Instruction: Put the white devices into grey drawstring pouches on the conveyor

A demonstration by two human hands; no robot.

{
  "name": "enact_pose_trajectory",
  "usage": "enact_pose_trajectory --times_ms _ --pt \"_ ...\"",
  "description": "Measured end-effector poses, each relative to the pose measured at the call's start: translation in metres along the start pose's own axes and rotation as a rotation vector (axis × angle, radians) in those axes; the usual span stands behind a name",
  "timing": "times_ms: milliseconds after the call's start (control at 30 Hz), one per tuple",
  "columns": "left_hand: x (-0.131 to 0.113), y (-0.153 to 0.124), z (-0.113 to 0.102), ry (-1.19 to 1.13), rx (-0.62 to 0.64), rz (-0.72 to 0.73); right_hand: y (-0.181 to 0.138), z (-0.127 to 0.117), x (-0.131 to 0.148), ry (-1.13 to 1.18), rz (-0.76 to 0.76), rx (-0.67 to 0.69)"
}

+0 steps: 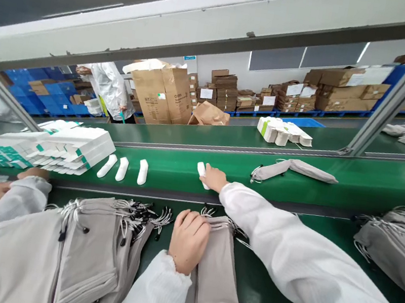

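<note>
My right hand reaches over the green belt, its fingers closed on a small white oblong piece that touches the belt. My left hand is lower down, fingers curled together at the upper left edge of a stack of grey drawstring pouches; its fingertips are partly hidden. To its left lies a larger pile of grey drawstring pouches with white cords and black toggles. Three similar white pieces lie in a row farther left on the belt. One filled-looking grey pouch lies right of my right hand.
White and green boxes are stacked on the belt at left, beside a co-worker's sleeves. More grey pouches lie at right. White cartons stand on the far belt. A slanted metal post and an overhead beam frame the line.
</note>
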State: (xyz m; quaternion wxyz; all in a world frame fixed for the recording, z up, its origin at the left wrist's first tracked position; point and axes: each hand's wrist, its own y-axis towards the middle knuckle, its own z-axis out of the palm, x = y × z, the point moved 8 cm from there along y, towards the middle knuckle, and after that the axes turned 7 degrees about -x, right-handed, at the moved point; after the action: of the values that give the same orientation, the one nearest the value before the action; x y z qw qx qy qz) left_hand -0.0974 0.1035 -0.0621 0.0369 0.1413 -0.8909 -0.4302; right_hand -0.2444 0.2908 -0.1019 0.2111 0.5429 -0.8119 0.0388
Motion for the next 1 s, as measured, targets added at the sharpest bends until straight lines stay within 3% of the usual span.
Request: enact_pose_trajectory --times_ms 200,367,567,633,800,900,1000 --pt "0.004 0.014 -0.033 -0.111 -0.067 -0.034 -0.001 0.001 0.0 0.042 -0.004 -0.03" --pt "-0.004 0.022 -0.055 0.006 -0.163 0.014 -0.032 -0.043 -0.003 0.266 -0.104 -0.132" --pt "-0.007 0.033 -0.044 -0.192 0.046 -0.021 -0.111 -0.123 -0.002 1.204 -0.18 -0.196" --pt "-0.006 0.036 -0.039 -0.284 0.111 -0.075 -0.135 -0.137 0.0 1.325 -0.17 -0.188" --pt "-0.002 0.04 -0.031 -0.56 0.148 -0.27 -0.158 -0.139 0.002 1.29 -0.141 -0.255" --pt "0.002 0.043 -0.034 -0.737 0.042 -0.411 -0.161 -0.132 0.009 1.242 -0.173 -0.194" --pt "0.01 0.045 -0.045 -0.749 -0.131 -0.563 -0.17 -0.132 0.033 1.101 -0.341 -0.041"
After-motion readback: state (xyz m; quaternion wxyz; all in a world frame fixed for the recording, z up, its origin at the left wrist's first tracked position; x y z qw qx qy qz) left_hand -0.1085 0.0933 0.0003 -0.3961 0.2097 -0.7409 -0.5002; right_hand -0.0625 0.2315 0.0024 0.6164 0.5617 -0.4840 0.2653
